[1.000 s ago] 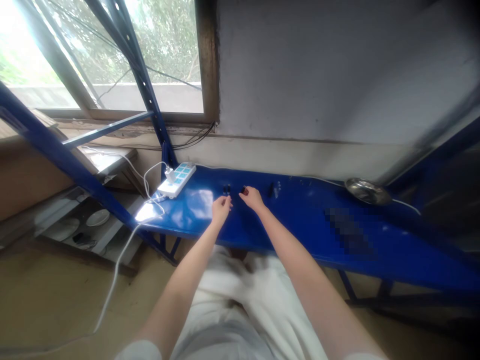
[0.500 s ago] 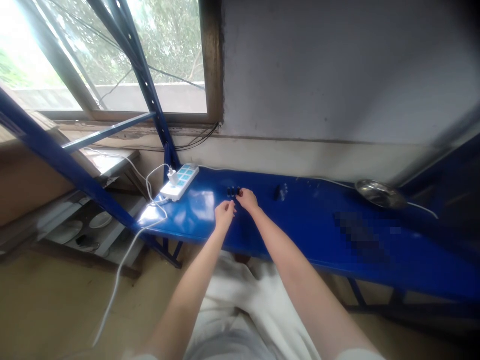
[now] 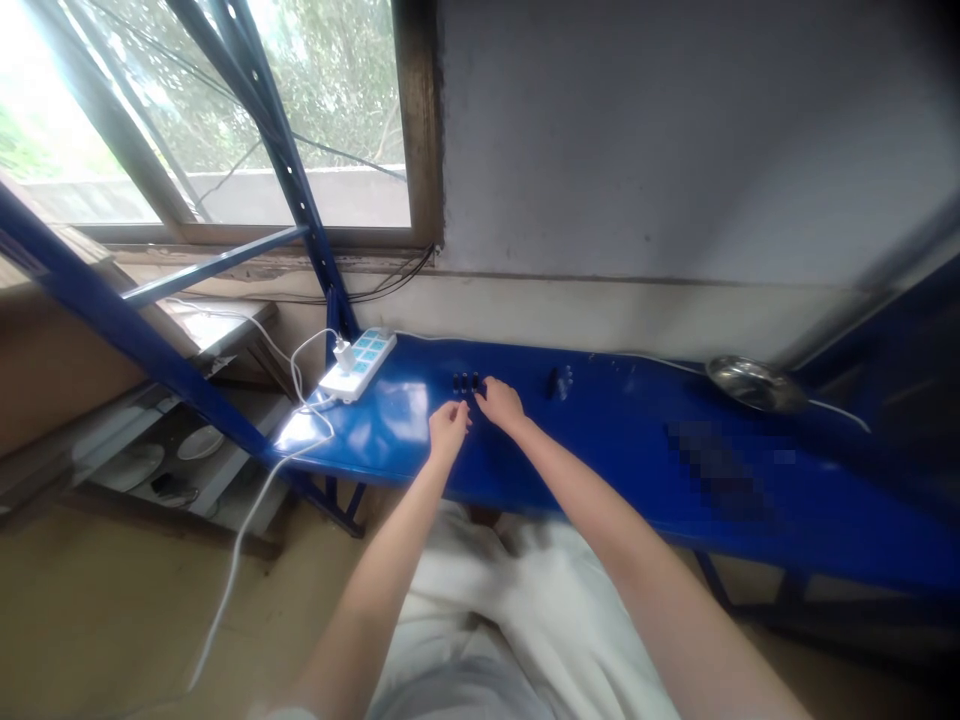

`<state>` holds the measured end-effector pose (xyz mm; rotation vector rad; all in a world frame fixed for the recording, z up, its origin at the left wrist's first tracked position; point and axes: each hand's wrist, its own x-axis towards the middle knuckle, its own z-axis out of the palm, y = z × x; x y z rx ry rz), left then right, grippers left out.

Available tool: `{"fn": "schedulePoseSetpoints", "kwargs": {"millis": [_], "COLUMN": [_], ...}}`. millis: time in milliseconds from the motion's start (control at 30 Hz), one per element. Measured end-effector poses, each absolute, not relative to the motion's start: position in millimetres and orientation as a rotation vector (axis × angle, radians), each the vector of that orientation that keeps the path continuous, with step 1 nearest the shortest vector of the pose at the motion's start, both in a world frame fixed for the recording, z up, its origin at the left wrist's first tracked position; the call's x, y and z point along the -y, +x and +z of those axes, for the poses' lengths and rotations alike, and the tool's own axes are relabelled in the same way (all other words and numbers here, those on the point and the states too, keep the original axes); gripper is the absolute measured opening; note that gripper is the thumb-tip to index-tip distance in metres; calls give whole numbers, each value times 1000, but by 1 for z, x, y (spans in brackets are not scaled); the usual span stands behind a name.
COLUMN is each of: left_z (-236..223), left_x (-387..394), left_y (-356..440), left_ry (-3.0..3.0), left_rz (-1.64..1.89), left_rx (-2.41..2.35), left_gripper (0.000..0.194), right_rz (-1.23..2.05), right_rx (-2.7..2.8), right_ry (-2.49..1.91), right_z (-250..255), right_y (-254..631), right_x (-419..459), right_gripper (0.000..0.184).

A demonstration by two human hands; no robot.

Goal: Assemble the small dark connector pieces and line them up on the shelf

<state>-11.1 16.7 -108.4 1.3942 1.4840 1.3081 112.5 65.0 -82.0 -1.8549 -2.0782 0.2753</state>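
Three small black pieces (image 3: 464,383) stand in a short row on the blue table (image 3: 615,450); their exact kind is too small to tell. Just right of the row is my right hand (image 3: 502,404), its thumb and forefinger apart beside the rightmost piece. My left hand (image 3: 448,430) is closed in a pinch in front of the row, and whatever its fingertips hold is too small to make out. Farther right lie another black piece (image 3: 552,382) and several small clear pieces (image 3: 566,382).
A white power strip (image 3: 360,366) with a plug and white cable sits at the table's left end. A shiny metal dish (image 3: 754,384) stands toward the right, near a blurred-out dark object (image 3: 716,470). Blue rack posts (image 3: 296,190) rise at the left by the window.
My right hand has drawn slightly right, off the rightmost black piece, which now shows fully in the row. My left hand stays almost where it was.
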Motion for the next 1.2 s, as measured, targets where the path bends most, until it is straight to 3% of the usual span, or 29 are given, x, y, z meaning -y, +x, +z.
{"fn": "schedulePoseSetpoints", "kwargs": {"millis": [367, 833, 1000, 1200], "left_z": [-109, -93, -91, -98], "left_x": [-18, -10, -12, -34], "left_y": [-6, 30, 72, 105], "left_ry": [1759, 2364, 2605, 2624], "left_rz": [1139, 895, 779, 618], "left_rx": [-1599, -1507, -1277, -1396], "left_gripper": [32, 28, 43, 52], "right_rz": [408, 307, 175, 155], "right_rx": [2030, 1660, 1599, 1381], "right_ry": [-1875, -1928, -1991, -2061], "right_z": [-69, -104, -111, -116], "right_y": [188, 260, 253, 242], "right_x": [-20, -16, -29, -41], "right_gripper": [27, 22, 24, 26]}}
